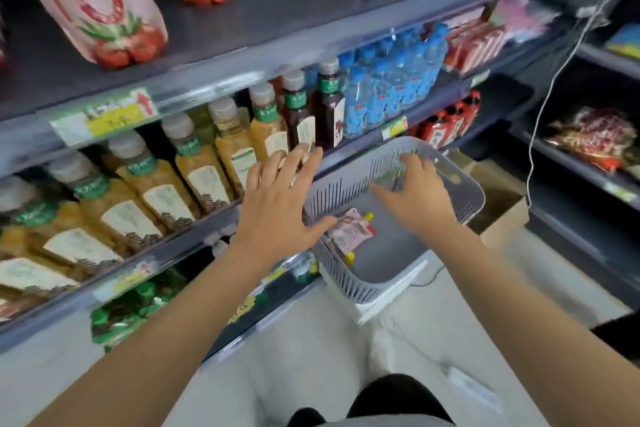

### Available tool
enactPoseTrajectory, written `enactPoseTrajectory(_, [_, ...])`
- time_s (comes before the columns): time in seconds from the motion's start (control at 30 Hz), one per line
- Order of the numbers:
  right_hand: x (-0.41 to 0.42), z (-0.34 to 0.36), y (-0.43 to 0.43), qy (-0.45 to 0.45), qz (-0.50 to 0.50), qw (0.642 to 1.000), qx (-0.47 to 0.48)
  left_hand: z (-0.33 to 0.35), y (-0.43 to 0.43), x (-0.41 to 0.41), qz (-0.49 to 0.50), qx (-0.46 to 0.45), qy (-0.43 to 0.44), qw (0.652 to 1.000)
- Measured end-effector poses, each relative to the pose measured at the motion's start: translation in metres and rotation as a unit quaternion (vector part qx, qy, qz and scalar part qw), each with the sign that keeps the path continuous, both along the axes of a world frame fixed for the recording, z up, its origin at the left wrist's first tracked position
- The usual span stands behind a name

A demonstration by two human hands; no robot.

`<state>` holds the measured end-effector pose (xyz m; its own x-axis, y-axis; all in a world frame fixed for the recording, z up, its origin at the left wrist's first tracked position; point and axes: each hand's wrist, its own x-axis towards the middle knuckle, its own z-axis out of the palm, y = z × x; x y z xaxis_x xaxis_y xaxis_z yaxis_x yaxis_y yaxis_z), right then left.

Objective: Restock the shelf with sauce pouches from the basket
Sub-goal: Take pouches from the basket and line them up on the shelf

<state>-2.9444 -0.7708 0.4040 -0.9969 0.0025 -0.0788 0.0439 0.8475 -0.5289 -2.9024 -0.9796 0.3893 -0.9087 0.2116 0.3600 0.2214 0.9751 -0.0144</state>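
I see my left hand (280, 201) and right hand (414, 192) stretched forward, fingers spread apart, holding nothing, above the basket (467, 194) with its pouch (349, 230).

A small grocery shop: grey tiered shelves (277, 28) carry goods for sale. A yellow price tag (107, 114) sits on one shelf edge; below it stand rows of capped juice bottles (194, 163), to its right shrink-wrapped water bottles (391, 80), above it red-printed pouches (100, 7).

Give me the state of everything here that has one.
basket: nearly empty, holds few pouches.
sauce pouch: lying flat in the basket, capped.
left hand: open, fingers spread, holding nothing.
right hand: open over the basket, holding nothing.
shelf pouches: standing upright.
bottles: upright, capped.
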Motion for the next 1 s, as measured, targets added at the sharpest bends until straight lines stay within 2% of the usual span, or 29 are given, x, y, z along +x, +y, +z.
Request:
enactPoseTrajectory(0.2, [-0.046,-0.067,0.05,-0.137,0.017,0.99,0.005,-0.066,0.07,-0.056,0.005,-0.03,-0.13,0.991])
enactPoseTrajectory(0.33, [-0.074,-0.099,0.068,-0.172,0.05,0.984,0.008,-0.105,0.097,-0.095,0.032,-0.055,-0.21,0.976])
enactPoseTrajectory(0.43, [-0.094,-0.112,0.077,-0.191,0.068,0.979,0.027,-0.131,0.108,-0.118,0.059,-0.057,-0.292,0.953])
enactPoseTrajectory(0.6, [-0.114,-0.134,0.079,-0.223,0.086,0.971,0.031,-0.184,0.117,-0.149,0.093,-0.072,-0.366,0.923])
enactPoseTrajectory(0.77, [-0.116,-0.147,0.082,-0.252,0.092,0.963,0.035,-0.235,0.123,-0.161,0.114,-0.137,-0.463,0.868])
enactPoseTrajectory(0.87, [-0.111,-0.15,0.084,-0.282,0.105,0.953,0.038,-0.258,0.123,-0.165,0.145,-0.128,-0.504,0.842])
enactPoseTrajectory(1.0, [-0.103,-0.164,0.07,-0.321,0.177,0.928,0.062,-0.266,0.117,-0.178,0.135,-0.076,-0.53,0.834])
